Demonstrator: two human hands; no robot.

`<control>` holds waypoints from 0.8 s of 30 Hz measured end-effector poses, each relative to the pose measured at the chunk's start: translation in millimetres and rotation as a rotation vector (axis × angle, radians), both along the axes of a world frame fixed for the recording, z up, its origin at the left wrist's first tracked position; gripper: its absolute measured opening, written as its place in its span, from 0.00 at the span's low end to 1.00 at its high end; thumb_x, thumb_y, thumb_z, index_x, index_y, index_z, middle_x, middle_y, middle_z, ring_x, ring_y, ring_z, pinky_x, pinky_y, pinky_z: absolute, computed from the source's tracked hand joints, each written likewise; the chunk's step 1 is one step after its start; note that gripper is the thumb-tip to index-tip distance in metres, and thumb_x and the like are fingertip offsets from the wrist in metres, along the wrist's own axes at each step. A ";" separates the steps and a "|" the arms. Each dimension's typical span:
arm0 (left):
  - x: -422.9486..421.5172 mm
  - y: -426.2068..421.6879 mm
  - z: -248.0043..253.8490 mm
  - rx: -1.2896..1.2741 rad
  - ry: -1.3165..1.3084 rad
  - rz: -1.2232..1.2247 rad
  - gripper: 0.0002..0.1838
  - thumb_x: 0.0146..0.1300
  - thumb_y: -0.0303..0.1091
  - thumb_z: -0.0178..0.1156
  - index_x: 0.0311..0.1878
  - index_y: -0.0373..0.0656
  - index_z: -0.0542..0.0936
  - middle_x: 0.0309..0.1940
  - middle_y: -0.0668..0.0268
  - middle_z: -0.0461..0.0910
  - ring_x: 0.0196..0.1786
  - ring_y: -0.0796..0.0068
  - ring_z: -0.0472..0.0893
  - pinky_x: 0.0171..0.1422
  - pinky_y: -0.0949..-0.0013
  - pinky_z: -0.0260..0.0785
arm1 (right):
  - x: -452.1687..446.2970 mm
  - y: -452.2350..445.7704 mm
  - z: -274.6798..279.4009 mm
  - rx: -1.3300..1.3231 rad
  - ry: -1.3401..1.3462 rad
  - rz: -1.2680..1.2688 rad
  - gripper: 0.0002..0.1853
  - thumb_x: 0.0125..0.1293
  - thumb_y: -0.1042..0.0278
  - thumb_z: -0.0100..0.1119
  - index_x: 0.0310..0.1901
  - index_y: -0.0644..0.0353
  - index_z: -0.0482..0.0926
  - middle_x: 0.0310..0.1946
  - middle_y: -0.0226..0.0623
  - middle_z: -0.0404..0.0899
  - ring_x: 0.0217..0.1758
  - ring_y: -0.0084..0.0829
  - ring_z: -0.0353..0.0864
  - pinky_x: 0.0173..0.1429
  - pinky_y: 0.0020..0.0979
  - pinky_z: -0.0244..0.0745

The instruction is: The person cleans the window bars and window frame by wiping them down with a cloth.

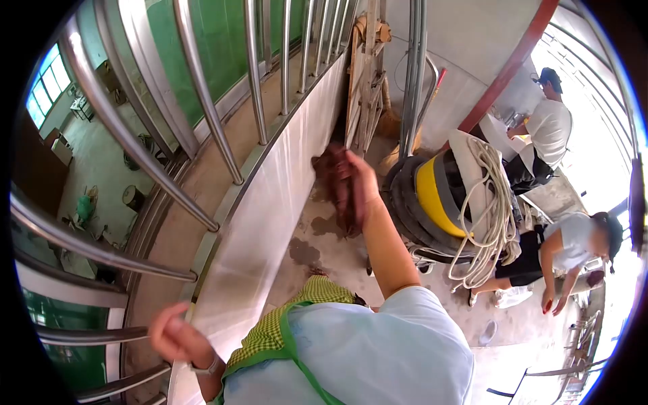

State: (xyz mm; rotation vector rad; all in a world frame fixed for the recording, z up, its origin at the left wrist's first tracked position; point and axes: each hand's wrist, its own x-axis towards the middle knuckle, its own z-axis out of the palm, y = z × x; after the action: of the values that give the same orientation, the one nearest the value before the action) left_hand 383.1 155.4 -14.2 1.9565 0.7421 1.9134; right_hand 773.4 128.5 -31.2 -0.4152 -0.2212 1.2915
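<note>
My right hand (366,181) is stretched out ahead, closed on a dark maroon cloth (337,189) that hangs bunched over the floor beside the low white wall (273,182). The cloth looks damp and hides most of the fingers. Lower left, my left hand (179,337) is raised beside the metal bars, slightly blurred, with its fingers loosely bent and apart. Nothing shows in it. A band circles that wrist. The nearest metal railing bar (101,260) ends close to this hand; I see no clear contact.
A black and yellow drum-shaped machine (432,192) with a coiled pale cord (489,216) stands to the right. Wooden boards (364,81) lean in the far corner. Wet patches (305,252) mark the floor. Two people (550,125) work at the right, one bending down.
</note>
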 end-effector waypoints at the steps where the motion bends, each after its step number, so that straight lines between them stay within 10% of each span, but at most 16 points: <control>1: 20.1 2.6 -4.5 -0.204 0.069 -0.115 0.10 0.61 0.26 0.52 0.43 0.32 0.71 0.30 0.55 0.79 0.34 0.66 0.79 0.40 0.68 0.70 | -4.8 8.8 -3.1 -0.064 -0.022 0.017 0.16 0.63 0.57 0.48 0.45 0.61 0.71 0.35 0.37 0.75 0.37 0.33 0.73 0.42 0.34 0.72; 4: 87.4 32.4 -2.6 -0.406 0.541 -0.440 0.07 0.60 0.25 0.55 0.40 0.34 0.77 0.32 0.61 0.79 0.35 0.74 0.79 0.38 0.75 0.70 | 13.1 20.6 -22.0 -0.158 -0.256 0.160 0.16 0.64 0.61 0.50 0.45 0.64 0.75 0.36 0.38 0.78 0.35 0.33 0.77 0.44 0.30 0.72; 8: 170.2 54.0 -41.7 -0.924 0.319 -0.847 0.19 0.59 0.24 0.56 0.55 0.36 0.69 0.46 0.60 0.75 0.51 0.71 0.75 0.53 0.71 0.68 | 13.2 37.9 -35.9 -0.395 -1.357 -0.184 0.19 0.57 0.64 0.59 0.49 0.65 0.75 0.44 0.46 0.77 0.46 0.36 0.78 0.52 0.30 0.70; 18: 263.6 79.7 -104.2 -1.231 0.113 -1.049 0.16 0.63 0.26 0.49 0.55 0.39 0.68 0.48 0.65 0.72 0.51 0.75 0.72 0.58 0.69 0.64 | 78.0 13.6 -55.2 -0.170 -1.186 0.267 0.39 0.47 0.65 0.70 0.61 0.61 0.63 0.57 0.43 0.65 0.51 0.28 0.73 0.52 0.30 0.72; 24: 272.9 71.9 -67.2 -1.326 -0.361 -1.044 0.17 0.62 0.25 0.47 0.56 0.40 0.66 0.45 0.67 0.72 0.48 0.78 0.72 0.55 0.72 0.64 | 114.6 -8.3 -125.7 -0.408 -1.387 0.854 0.23 0.45 0.72 0.70 0.45 0.67 0.76 0.49 0.40 0.72 0.46 0.26 0.74 0.45 0.27 0.72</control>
State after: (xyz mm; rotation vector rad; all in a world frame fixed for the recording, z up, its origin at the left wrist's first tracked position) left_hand 656.0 227.3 -81.4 0.7750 0.4644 0.6775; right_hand 888.1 120.3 -156.8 -1.6713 -1.4259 1.6593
